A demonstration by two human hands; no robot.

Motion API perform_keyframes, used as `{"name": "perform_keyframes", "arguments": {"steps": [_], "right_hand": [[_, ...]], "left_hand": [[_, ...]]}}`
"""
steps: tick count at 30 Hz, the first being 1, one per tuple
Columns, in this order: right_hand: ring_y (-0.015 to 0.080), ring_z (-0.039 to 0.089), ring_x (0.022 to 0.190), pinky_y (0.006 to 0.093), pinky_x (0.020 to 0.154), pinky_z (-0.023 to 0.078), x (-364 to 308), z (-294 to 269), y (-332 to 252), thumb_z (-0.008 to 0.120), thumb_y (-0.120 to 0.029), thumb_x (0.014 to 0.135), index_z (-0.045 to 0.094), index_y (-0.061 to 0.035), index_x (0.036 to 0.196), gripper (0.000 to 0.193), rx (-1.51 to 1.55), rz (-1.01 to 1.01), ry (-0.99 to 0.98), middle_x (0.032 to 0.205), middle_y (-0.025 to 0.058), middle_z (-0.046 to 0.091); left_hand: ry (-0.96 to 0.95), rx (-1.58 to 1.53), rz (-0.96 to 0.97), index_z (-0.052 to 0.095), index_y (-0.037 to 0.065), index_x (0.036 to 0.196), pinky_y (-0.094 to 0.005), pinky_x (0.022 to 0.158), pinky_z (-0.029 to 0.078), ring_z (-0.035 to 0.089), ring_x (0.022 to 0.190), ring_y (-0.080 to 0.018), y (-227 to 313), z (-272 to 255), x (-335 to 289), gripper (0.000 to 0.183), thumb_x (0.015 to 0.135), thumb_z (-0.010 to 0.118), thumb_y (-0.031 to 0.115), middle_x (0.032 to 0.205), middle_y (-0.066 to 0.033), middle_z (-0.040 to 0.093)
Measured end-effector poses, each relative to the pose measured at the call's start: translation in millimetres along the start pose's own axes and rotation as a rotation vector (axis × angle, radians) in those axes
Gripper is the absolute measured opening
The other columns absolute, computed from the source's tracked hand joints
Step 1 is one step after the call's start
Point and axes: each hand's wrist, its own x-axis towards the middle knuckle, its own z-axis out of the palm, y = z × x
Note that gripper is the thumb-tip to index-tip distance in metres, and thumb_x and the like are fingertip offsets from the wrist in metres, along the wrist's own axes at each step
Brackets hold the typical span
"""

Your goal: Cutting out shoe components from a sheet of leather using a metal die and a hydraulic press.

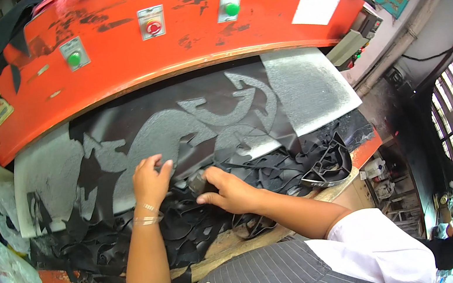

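My left hand (151,182) is over the left-middle part of a black sheet (172,95), its thumb and fingers apart. Several curved shapes are cut out of that sheet, and the grey board shows through the gaps. To the right and slightly nearer, my right hand (233,192) is closed on a small dark grey piece (197,183), thumb against its near side. What the piece is exactly, I cannot make out. Just under both hands lies a heap of black offcuts (187,228), with strips tangled together along the near edge.
A red press beam (104,42) with green and red push buttons spans the far side. The grey cutting board (312,86) reaches past the sheet on both sides. A metal-framed cutting die (330,165) rests at the right; plastic bags (20,281) hang at the left.
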Motion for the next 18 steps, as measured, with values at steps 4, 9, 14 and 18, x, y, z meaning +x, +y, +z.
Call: {"name": "perform_keyframes", "arguments": {"steps": [4, 9, 14, 18], "right_hand": [[0.0304, 0.059, 0.096, 0.0387, 0.082, 0.047, -17.1, -63.0, 22.7, 0.073, -0.017, 0.084, 0.054, -0.0024, 0.108, 0.034, -0.13, 0.046, -0.094, 0.103, 0.016, 0.058], [0.0349, 0.059, 0.11, 0.0382, 0.095, 0.047, -9.0, -177.3, 77.1, 0.072, -0.01, 0.082, 0.049, -0.0089, 0.127, 0.051, -0.222, 0.232, 0.168, 0.116, 0.018, 0.061], [0.0339, 0.058, 0.109, 0.0387, 0.094, 0.047, 30.5, -258.4, 145.9, 0.07, -0.001, 0.077, 0.06, -0.0077, 0.119, 0.044, -0.466, 0.109, 0.152, 0.114, 0.0147, 0.062], [0.0312, 0.056, 0.112, 0.0378, 0.093, 0.047, 70.5, -267.9, 164.0, 0.069, 0.001, 0.077, 0.062, -0.0097, 0.118, 0.043, -0.415, -0.017, -0.106, 0.113, 0.0112, 0.061]], "left_hand": [[-0.002, 0.336, -0.012, 0.065, 0.007, 0.097, -0.0432, 0.084, 0.044, 0.059, 0.097, -0.0305, 24.9, 51.7, 32.8, 0.027, 0.078, 0.073, 0.025, 0.101, -0.0102, 0.065], [0.142, 0.193, 0.032, 0.06, 0.005, 0.087, -0.0431, 0.075, 0.047, 0.061, 0.083, -0.033, 6.7, 71.8, 49.9, 0.021, 0.079, 0.072, 0.021, 0.084, -0.0134, 0.065], [0.195, 0.154, -0.051, 0.059, 0.003, 0.086, -0.0396, 0.069, 0.048, 0.061, 0.076, -0.0333, 23.7, 57.4, 87.6, 0.02, 0.082, 0.071, 0.018, 0.081, -0.0155, 0.064], [0.341, 0.574, 0.062, 0.061, 0.009, 0.102, -0.044, 0.09, 0.042, 0.055, 0.103, -0.0314, 21.0, 74.7, 82.0, 0.029, 0.079, 0.073, 0.021, 0.106, -0.0103, 0.062]]}}
